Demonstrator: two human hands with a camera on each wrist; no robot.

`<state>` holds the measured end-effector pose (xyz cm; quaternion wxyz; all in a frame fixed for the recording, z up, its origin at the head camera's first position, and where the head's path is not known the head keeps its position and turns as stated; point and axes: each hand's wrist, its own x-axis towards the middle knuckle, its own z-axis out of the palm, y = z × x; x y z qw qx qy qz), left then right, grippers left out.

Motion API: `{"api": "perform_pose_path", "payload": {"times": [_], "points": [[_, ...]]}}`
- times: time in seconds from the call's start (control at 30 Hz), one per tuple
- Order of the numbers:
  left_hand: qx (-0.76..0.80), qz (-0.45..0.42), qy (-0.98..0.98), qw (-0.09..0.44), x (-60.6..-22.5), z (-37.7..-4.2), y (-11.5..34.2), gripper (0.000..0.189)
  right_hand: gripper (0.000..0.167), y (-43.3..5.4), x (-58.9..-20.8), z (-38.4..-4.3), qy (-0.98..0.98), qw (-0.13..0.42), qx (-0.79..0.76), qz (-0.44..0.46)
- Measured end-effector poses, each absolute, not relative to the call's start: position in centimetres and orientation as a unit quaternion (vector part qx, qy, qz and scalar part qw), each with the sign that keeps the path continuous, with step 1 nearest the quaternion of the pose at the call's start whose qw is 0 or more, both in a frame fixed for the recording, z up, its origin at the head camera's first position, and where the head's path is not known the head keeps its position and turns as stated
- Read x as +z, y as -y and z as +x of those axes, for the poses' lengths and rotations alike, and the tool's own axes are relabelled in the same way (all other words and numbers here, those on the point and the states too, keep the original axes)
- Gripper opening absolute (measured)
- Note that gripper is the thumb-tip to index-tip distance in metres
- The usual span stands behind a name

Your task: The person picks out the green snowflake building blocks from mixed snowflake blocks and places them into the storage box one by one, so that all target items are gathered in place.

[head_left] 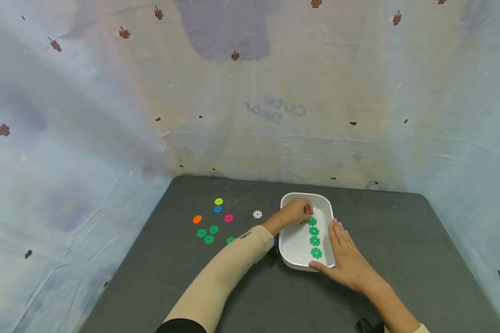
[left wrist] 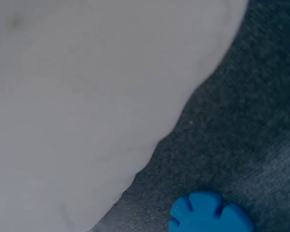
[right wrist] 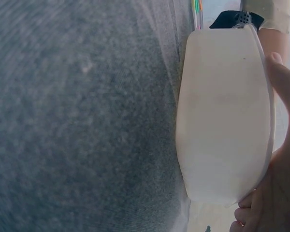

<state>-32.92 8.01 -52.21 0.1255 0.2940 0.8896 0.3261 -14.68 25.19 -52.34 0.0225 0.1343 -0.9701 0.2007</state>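
Inside a white tray (head_left: 296, 249), a column of several green flower-shaped discs (head_left: 314, 241) runs from near to far. My left hand (head_left: 293, 212) reaches in over the left rim. Its curled fingertips pinch the farthest green disc (head_left: 312, 221), partly covering it. At the tray's right side, my right hand (head_left: 350, 261) rests with straight fingers along the wall and the thumb spread to the near rim. The right wrist view has the tray's outer wall (right wrist: 224, 116) beside this hand. A blue flower-shaped disc (left wrist: 210, 215) lies next to the tray, mostly hidden by the left forearm in the head view.
Left of the tray on the grey table (head_left: 150, 277) lie loose discs: orange (head_left: 197, 219), yellow (head_left: 218, 201), blue (head_left: 217, 209), pink (head_left: 228, 218), white (head_left: 257, 214) and several green ones (head_left: 209, 239). A patterned sheet (head_left: 337, 152) hangs behind the table.
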Motion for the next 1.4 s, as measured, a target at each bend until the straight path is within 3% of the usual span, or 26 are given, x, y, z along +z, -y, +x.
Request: {"api": "perform_pose_path", "payload": {"times": [0.33, 0.67, 1.4], "points": [[0.362, 0.339, -0.86, 0.122, -50.4, -33.5, -5.4, 0.01, 0.127, -25.1, -52.2, -14.7, 0.969, 0.021, 0.203, 0.136], [0.357, 0.355, -0.854, 0.13, -47.2, -33.0, 1.0, 0.022, 0.129, -25.1, -52.3, -14.7, 0.97, 0.022, 0.204, 0.13], [0.314, 0.261, -0.901, 0.145, -50.3, -29.1, 14.6, 0.022, 0.128, -25.2, -52.3, -14.6, 0.966, 0.027, 0.216, 0.14]]}}
